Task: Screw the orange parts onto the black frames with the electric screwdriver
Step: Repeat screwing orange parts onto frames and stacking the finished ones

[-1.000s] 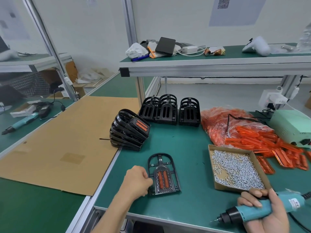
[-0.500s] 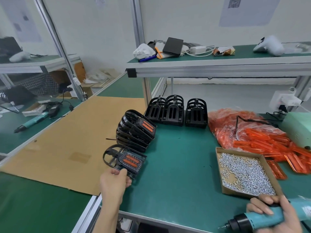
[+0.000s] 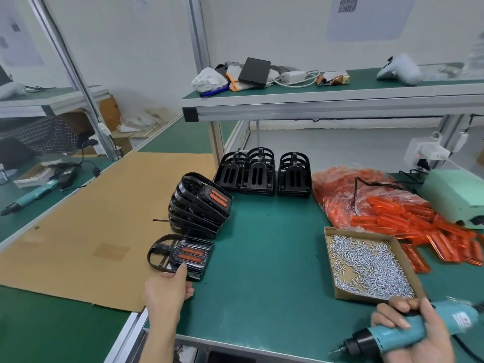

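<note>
My left hand (image 3: 167,289) pinches the near edge of a black frame with orange inserts (image 3: 183,255), held low at the left edge of the green table, just in front of a leaning stack of finished frames (image 3: 199,205). My right hand (image 3: 413,334) grips the teal electric screwdriver (image 3: 392,335) at the bottom right, its bit pointing left. Bare black frames (image 3: 262,174) stand in stacks at the back. Loose orange parts (image 3: 419,221) lie in and beside a plastic bag on the right. A cardboard tray of screws (image 3: 366,265) sits near my right hand.
A brown cardboard sheet (image 3: 91,218) covers the table to the left. A pale green power unit (image 3: 455,195) sits at the far right. An overhead shelf (image 3: 327,100) carries a black box, cables and a white controller. A second screwdriver (image 3: 28,196) lies on the far-left bench.
My left hand picked the finished frame up from the table in front of me and carried it left toward the leaning stack. The screwdriver stayed in my right hand.
</note>
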The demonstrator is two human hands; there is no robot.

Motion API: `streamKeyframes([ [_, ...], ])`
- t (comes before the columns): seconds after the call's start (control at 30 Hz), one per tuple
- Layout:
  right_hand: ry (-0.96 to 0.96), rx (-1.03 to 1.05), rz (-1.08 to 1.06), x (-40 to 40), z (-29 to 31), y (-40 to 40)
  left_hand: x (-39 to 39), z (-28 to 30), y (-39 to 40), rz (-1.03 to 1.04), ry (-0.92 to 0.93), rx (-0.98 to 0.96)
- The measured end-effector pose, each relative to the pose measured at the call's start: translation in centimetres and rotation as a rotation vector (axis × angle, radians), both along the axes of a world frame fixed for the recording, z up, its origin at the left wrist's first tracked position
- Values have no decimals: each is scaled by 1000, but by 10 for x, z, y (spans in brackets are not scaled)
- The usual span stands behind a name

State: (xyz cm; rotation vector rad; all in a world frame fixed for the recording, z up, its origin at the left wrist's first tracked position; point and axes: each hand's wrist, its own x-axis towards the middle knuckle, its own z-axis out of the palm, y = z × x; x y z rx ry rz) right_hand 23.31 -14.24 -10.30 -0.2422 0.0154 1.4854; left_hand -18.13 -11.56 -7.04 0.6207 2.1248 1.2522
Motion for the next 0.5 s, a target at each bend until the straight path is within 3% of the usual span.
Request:
streamKeyframes([
  [0.1,-90,183,-22,-20,13,6,8,8,-10,-4,189,2],
  [0.3,-236,-24,-205,-12,11,-27,105,55,-3,-234,302,303],
  [0.4,-203,-98,-170,-8,11,-29,149,66,30,-472,338,326],
  [0.5,-180,-34,-149,-4,8,-29,182,71,82,-675,459,337],
])
